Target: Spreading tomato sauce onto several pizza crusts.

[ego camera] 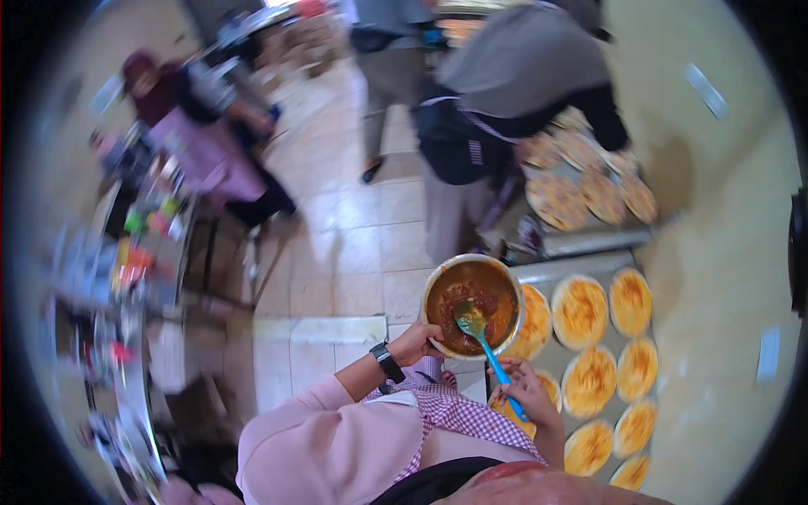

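Observation:
My left hand, below a dark wrist watch strap, grips the rim of a metal bowl tilted towards me, with red-brown sauce smeared inside. In my right hand is the handle of a blue spoon or spatula; its sauce-coated head rests in the bowl. Several round flatbreads or pizza bases spread with orange sauce lie on the grey table at my right. The bowl and my right hand partly hide the nearest ones.
Ahead, a co-worker bends over another table with topped flatbreads. A second person stands beyond. At the left are a person in a pink apron and blurred, cluttered tables. A wall runs along the right.

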Available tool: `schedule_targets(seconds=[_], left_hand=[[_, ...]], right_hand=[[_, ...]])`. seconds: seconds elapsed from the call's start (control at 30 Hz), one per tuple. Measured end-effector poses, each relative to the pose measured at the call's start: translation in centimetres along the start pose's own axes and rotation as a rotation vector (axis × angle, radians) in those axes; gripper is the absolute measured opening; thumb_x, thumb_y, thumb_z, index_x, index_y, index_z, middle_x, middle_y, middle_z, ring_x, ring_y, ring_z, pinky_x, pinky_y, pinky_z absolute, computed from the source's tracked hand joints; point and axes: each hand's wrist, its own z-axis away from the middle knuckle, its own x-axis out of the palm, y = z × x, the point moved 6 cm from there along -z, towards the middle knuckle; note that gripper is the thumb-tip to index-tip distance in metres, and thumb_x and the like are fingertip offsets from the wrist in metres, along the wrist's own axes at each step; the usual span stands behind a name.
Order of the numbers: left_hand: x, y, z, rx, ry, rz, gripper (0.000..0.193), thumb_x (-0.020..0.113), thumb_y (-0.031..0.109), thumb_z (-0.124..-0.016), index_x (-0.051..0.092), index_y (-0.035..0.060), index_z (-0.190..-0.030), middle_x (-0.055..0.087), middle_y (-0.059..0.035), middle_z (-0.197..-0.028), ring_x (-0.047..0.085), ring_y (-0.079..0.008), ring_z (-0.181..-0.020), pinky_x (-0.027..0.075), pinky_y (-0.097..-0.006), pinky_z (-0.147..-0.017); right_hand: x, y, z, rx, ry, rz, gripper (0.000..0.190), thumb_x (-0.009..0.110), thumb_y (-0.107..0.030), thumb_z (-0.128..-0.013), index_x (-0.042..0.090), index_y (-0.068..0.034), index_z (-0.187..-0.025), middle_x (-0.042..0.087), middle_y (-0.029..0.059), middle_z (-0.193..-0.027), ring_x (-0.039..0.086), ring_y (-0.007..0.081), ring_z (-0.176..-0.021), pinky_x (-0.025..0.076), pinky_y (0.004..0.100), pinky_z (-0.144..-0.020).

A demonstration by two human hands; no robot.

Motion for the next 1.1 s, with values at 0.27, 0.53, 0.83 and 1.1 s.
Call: schedule_targets(seconds=[0.27, 0.53, 0.83, 1.1], left_hand=[[-8.8, -3.7, 7.7, 0.174, 0.123, 0.349, 0.037, 0.046, -0.001, -0.074, 0.041, -0.0030, -0.111, 0.056, -0.0128, -0.100, 0.060, -0.0205, -0.086, 0.055, -0.0324, -0.070], [-19.4, -3.0, 15.8, 0.439, 0.198, 0.613, 0.028, 0.048, 0.003, -0.078, 0.043, -0.0018, -0.106, 0.057, -0.0107, -0.095, 0.061, -0.0203, -0.081, 0.056, -0.0307, -0.064], [-31.7, -0.4, 28.6, 0.644, 0.495, 0.333, 0.077, 0.061, 0.029, -0.080, 0.008, 0.0058, -0.131, 0.044, -0.0171, -0.114, 0.060, -0.0262, -0.088, 0.054, -0.0358, -0.073], [-42.2, 3.3, 32.1, 0.705, 0.626, 0.266, 0.090, 0.060, 0.042, -0.079, 0.003, 0.0006, -0.135, 0.042, -0.0218, -0.119, 0.060, -0.0278, -0.092, 0.051, -0.0374, -0.077]], right_hand=[[3.2, 2.1, -8.1, 0.275, -0.062, -0.011, 0.055, 0.043, -0.026, -0.089, 0.013, -0.017, -0.135, 0.056, 0.0206, -0.101, 0.062, 0.0274, -0.072, 0.054, 0.0340, -0.057], [19.9, 2.4, -17.5, 0.326, -0.418, 0.043, 0.048, 0.045, -0.020, -0.090, 0.023, -0.014, -0.132, 0.054, 0.0130, -0.102, 0.061, 0.0212, -0.077, 0.055, 0.0339, -0.060], [38.6, 5.1, -25.3, 0.360, -0.516, 0.121, 0.032, 0.046, -0.009, -0.084, 0.039, -0.011, -0.115, 0.048, 0.0047, -0.075, 0.052, 0.0129, -0.059, 0.054, 0.0327, -0.052], [49.3, 4.5, -33.4, 0.328, -0.609, 0.232, 0.035, 0.046, -0.009, -0.082, 0.040, -0.008, -0.117, 0.048, 0.0025, -0.064, 0.049, 0.0101, -0.048, 0.053, 0.0278, -0.047]])
